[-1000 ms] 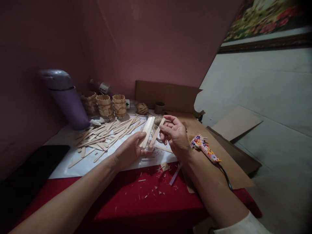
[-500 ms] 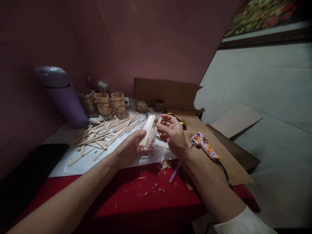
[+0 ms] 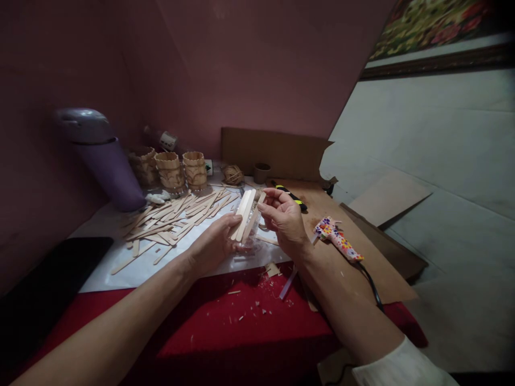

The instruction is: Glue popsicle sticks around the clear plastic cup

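My left hand is closed around the side of a clear container, probably glass or plastic, held tilted above the white paper. Pale craft sticks lie side by side along its face. Between thumb and fingertips, my right hand pinches the upper end of another craft stick, which slants along the container beside the others. The lower end of that stick meets or nearly meets its neighbours. My left fingers are mostly hidden behind the container.
Loose craft sticks are piled left on white paper. Behind stand stick-covered cups, a purple flask, twine and a brown roll. Rightward, a flowered glue gun and black-yellow cutter rest on cardboard.
Both hands keep nearly the same pose. The pinched stick seems to have shifted very slightly against the container, and the whole view has drifted a little.
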Available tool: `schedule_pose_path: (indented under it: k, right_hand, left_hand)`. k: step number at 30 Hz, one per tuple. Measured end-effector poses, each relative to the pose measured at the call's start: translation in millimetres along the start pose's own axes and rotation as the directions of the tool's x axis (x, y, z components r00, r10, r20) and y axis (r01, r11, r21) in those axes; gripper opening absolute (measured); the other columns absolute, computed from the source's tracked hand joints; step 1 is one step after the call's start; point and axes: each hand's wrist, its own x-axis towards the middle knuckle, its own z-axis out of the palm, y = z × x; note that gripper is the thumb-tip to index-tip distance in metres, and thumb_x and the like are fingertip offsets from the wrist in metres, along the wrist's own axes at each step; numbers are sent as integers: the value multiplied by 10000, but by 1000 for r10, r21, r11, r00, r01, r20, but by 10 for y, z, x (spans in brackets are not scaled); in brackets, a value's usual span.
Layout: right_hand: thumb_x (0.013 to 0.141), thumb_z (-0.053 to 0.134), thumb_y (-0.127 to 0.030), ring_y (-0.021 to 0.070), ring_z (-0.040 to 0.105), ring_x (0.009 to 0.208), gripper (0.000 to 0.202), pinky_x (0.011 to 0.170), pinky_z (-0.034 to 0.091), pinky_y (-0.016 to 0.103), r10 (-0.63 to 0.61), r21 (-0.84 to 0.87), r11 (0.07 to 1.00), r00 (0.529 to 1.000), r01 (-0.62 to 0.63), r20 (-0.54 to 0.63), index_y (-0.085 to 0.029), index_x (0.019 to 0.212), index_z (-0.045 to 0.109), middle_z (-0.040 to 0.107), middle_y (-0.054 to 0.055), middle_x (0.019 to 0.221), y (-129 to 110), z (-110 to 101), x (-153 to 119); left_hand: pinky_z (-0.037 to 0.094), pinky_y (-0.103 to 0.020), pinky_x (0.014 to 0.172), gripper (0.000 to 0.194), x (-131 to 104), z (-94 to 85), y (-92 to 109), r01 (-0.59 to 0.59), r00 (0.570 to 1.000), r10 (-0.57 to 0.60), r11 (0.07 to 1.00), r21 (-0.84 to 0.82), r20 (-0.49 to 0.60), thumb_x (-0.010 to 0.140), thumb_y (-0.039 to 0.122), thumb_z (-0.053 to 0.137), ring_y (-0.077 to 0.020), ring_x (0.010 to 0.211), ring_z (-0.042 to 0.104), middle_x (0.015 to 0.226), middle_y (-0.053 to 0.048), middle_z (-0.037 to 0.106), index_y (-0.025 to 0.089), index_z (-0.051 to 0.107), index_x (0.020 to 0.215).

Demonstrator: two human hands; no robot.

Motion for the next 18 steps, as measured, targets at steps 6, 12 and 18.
schedule_pose_path:
  k: [6,12,18]
  right_hand:
    - [610,823,-291,120,479,667,374,523,363,242,-69,-50,996,997,67,-33,-221,929,640,573,-28,774,29,-15,17]
    - [601,833,-301,125,540,759,332,733,447,284,-51,-35,998,996,49,-68,-205,878,677,619,-23,820,71,-33,45]
    - [589,841,-310,117,545,743,333,733,452,282,-13,4,1000,998,13,-58,-204,858,677,622,-34,819,75,-26,48]
  left_hand:
    - [540,-367,706,296,3,10,-3,-26,1000,26,1000,9,13,861,362,691,-193,734,615,884,-75,661,146,660,1060]
    - [551,-372,727,361,-27,50,10,-2,1000,2,999,45,-11,841,374,721,-214,822,641,1014,-105,678,143,647,1108]
    - [552,-365,749,422,-34,21,-8,16,1000,-15,998,66,-13,796,322,798,-228,876,676,1103,-130,689,151,627,1141]
